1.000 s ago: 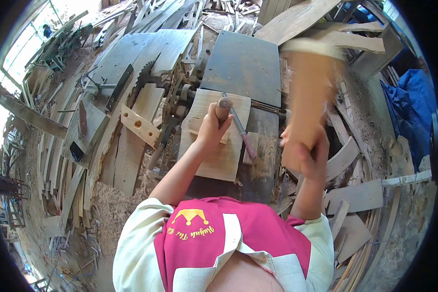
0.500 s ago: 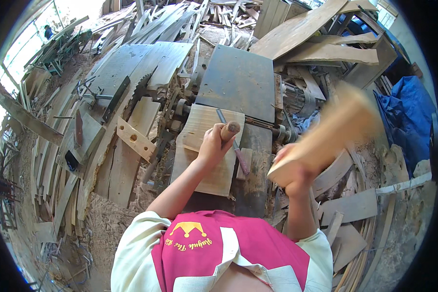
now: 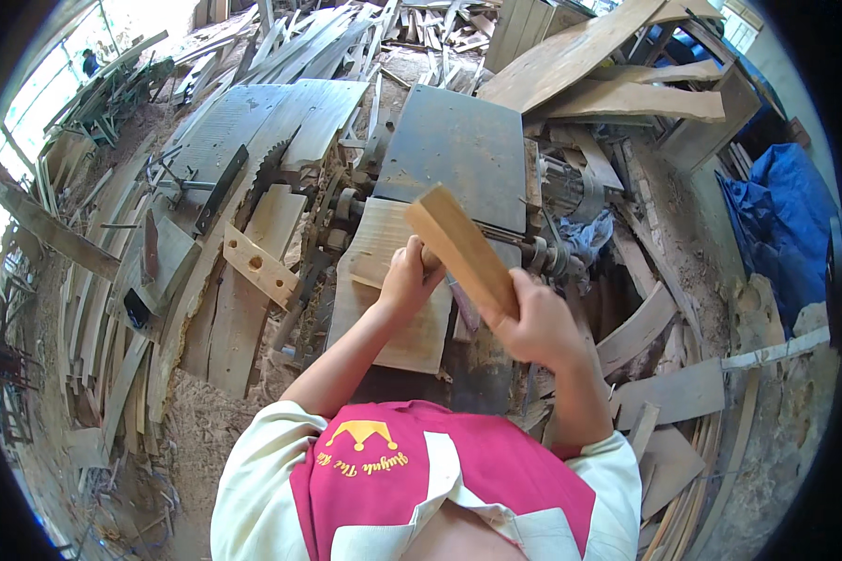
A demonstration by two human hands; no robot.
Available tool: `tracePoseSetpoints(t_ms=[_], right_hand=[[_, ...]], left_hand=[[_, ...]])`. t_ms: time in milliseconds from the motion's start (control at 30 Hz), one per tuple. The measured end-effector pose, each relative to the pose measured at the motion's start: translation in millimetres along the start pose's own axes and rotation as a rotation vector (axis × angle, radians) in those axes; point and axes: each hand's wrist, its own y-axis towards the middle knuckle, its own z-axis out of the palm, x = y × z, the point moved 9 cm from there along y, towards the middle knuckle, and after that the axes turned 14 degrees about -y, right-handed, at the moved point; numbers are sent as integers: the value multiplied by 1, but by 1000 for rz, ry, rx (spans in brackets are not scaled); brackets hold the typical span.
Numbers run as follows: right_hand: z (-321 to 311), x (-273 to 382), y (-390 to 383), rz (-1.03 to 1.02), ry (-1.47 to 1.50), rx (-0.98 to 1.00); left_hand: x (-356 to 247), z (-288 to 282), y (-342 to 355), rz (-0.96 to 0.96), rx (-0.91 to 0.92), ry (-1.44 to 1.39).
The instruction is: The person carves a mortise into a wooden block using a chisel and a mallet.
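My left hand (image 3: 409, 283) is wrapped round an upright, round wooden handle (image 3: 429, 259); what lies below its grip is hidden. In my right hand (image 3: 544, 323) is a thick, squared wooden block (image 3: 463, 251). Its far end lies over the top of the handle; whether they touch I cannot tell. Beneath my left hand a pale ridged board (image 3: 398, 346) rests on the machine table, with a small wood piece (image 3: 369, 269) on it at the left. The pinkish end of a thin rod (image 3: 465, 309) shows between the board and my right hand.
A flat metal machine plate (image 3: 454, 154) lies beyond the board. To the left stands a toothed circular saw blade (image 3: 269, 173), near a plank with holes (image 3: 260, 268). A motor (image 3: 566, 185) sits at the right, with a blue tarp (image 3: 778, 220) farther off. Scrap boards surround the machine.
My right hand has swung the wooden block leftward, from out at the right to over the handle. My left hand stays in place round the handle.
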Motion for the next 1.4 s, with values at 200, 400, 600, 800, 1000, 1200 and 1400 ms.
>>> tracePoseSetpoints(t_ms=[200,400,600,800,1000,1200,1400], right_hand=[[-41,-23,-16,-200,928,-705],[10,-4,4,-117,406,-71],[34,-34,3,-165,1243,-302],[149,-76,26,141,961,-256],[203,-54,27,307,568,13],[222,-39,30,285,327,149],[223,-38,33,281,261,236]], left_hand=[[-16,1,-3,34,-16,-8],[15,-2,-8,-97,-33,-159],[0,-3,-1,-49,-42,-193],[0,-14,-2,-72,-65,-82],[11,-39,4,-36,-206,-204],[38,-82,4,-9,-474,-427],[60,-109,-8,-75,-618,-466]])
